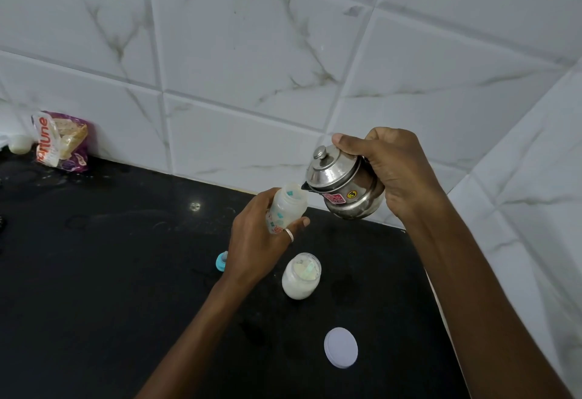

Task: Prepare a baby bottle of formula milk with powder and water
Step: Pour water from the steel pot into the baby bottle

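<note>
From my remote seat: left hand [255, 241] has its grip wrapped round a small translucent plastic baby bottle with teal markings [287, 209], held tilted above the black stone bench [94, 272], mouth open toward the right; the lower half of the bottle is buried in the palm, so I cannot read any fill level; right hand [396, 171] grips a small lidded stainless-steel pot with a short spout [345, 184], tipped left, spout tip at the bottle's rim; I cannot tell whether liquid is running; thumb rests on the lid near the knob; stickers on the pot too small to read; on the bench below, an open clear jar of white powder [301, 275], something pale inside it, indistinct; a round white lid [341, 347] lies apart, nearer me; a blue cap-like piece [221, 260] is mostly hidden behind the left wrist; far left, a crumpled purple-and-white packet [61, 142] leans at the white marbled wall tiles [252, 52]; a white object [19, 143] beside it is unclear.
</note>
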